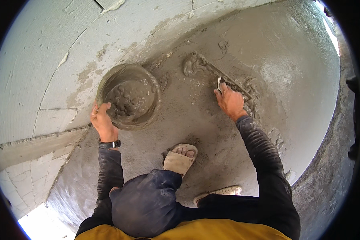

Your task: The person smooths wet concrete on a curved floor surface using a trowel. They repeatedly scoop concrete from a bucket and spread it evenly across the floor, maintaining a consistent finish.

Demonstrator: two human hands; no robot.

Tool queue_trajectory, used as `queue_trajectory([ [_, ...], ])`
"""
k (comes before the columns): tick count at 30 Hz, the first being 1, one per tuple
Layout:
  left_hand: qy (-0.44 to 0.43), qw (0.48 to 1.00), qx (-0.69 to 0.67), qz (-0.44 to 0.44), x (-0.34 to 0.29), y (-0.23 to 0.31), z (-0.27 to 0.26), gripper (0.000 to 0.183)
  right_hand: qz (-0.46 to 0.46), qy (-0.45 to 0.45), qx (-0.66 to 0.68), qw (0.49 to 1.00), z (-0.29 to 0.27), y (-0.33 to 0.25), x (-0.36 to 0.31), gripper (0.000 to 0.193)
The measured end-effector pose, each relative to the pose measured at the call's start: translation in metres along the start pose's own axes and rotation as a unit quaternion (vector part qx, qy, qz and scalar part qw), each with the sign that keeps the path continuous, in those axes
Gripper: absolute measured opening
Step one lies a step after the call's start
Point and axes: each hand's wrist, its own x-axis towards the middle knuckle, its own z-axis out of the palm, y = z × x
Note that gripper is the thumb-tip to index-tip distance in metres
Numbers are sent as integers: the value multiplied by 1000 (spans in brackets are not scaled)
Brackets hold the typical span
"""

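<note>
My left hand (103, 121) grips the near left rim of a round mortar bucket (158, 94), thumb inside and fingers outside. Wet grey mortar (132, 96) lies heaped in it. Over to the right, my right hand (231, 101) is closed round the handle of a long plastering trowel (225, 78). The trowel's blade lies slantwise along the floor, from upper left to lower right. A lump of mortar (194, 66) sits at the blade's far end, and more is smeared near its other end.
A pale block wall (56, 52) with mortar-filled joints rises at the left and back. Smooth wet mortar (292, 76) covers the floor at the right. Rougher grey floor (212, 136) surrounds my sandalled feet (181, 158). A low ledge (40, 142) runs along the wall at left.
</note>
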Motion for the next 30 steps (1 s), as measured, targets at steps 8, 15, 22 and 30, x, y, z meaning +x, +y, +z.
queue_trajectory([
  [8, -9, 997, 67, 42, -8, -1, -9, 38, 4, 9, -22, 1000, 0, 13, 0, 30],
  [15, -28, 997, 58, 48, -22, 0, 1, 45, 62, -19, -44, 997, -18, 27, -5, 32],
  [22, -32, 996, 68, 51, -24, 6, 3, 49, 39, -30, -52, 997, -15, 45, -18, 32],
  [30, -42, 989, 125, 68, -38, -6, 9, 51, 79, -17, -56, 995, -37, 33, -38, 40],
])
